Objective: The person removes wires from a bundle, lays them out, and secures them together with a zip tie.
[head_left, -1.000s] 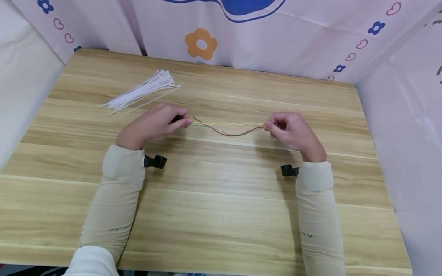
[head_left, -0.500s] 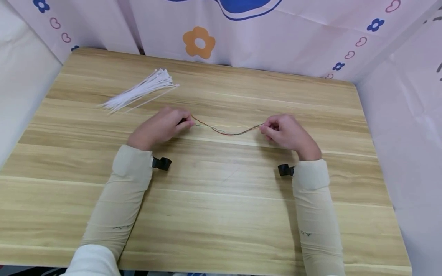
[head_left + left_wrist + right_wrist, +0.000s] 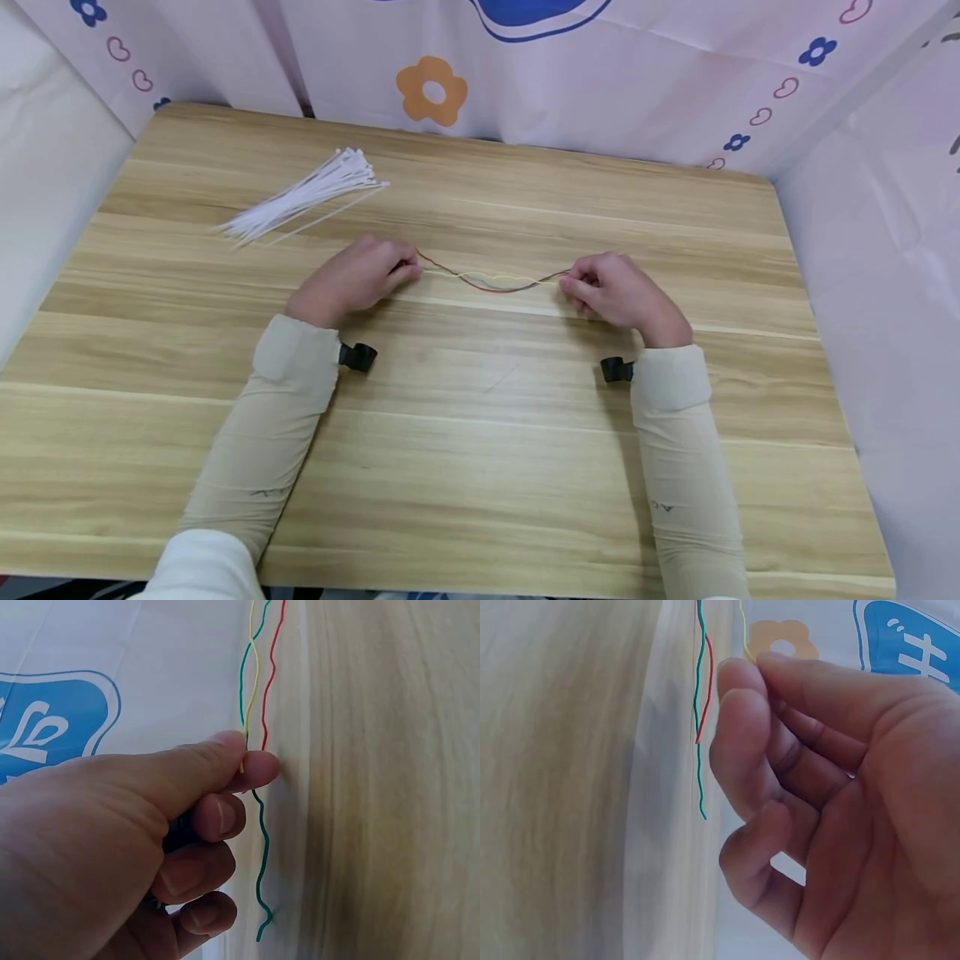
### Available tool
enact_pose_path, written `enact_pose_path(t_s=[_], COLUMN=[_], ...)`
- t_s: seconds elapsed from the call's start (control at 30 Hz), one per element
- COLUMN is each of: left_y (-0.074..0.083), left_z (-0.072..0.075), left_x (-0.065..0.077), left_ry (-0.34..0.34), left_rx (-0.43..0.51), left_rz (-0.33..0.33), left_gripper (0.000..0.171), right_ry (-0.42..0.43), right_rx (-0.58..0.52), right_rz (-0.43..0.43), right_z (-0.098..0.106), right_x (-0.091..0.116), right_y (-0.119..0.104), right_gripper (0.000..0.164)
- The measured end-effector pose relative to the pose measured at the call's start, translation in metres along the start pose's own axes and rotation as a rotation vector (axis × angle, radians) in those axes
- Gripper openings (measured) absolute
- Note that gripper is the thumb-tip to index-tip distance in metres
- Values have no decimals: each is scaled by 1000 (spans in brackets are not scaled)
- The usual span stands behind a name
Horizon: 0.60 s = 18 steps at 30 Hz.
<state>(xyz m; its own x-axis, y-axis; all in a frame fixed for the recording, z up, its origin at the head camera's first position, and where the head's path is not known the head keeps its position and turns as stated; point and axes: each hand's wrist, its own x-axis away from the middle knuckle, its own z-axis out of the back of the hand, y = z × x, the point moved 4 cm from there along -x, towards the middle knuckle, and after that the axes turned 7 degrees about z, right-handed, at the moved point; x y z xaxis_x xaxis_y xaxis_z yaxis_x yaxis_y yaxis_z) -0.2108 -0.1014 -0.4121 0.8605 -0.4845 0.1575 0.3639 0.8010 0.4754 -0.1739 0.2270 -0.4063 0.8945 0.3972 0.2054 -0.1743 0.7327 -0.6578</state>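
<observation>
One printed cloth (image 3: 570, 100), its blue motif cut off at the top, is seen beyond the fingers; beneath them a wood-grained table (image 3: 480, 483) is cropped at left. By the left hand (image 3: 356, 277) and right hand (image 3: 621, 287), a yellow wire (image 3: 257, 667) is pinched between thumb and forefinger. Beyond the left fingers, white ties (image 3: 303, 200) are heaped. A green wire (image 3: 266, 840) is also pinched there; behind that forefinger a red wire (image 3: 273, 667) is partly hidden. Beside the right fingertips, green and red ends are seen free.

Slack wires (image 3: 495, 290) (yellow, red, green) cross, apparently more than once.
</observation>
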Motion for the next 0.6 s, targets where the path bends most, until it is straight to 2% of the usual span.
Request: enact_pose_path(t_s=[0.37, 0.6], left_y=[1, 1], left_z=[-3, -1], left_x=[-3, -2], left_ry=[56, 49], left_rx=[-44, -35], left_rz=[42, 79], left_gripper=[20, 21], right_ry=[-19, -13], right_rx=[51, 81], right_rz=[-27, -67], right_z=[-2, -2], right_x=[-1, -1], right_y=[4, 5], right_gripper=[25, 26])
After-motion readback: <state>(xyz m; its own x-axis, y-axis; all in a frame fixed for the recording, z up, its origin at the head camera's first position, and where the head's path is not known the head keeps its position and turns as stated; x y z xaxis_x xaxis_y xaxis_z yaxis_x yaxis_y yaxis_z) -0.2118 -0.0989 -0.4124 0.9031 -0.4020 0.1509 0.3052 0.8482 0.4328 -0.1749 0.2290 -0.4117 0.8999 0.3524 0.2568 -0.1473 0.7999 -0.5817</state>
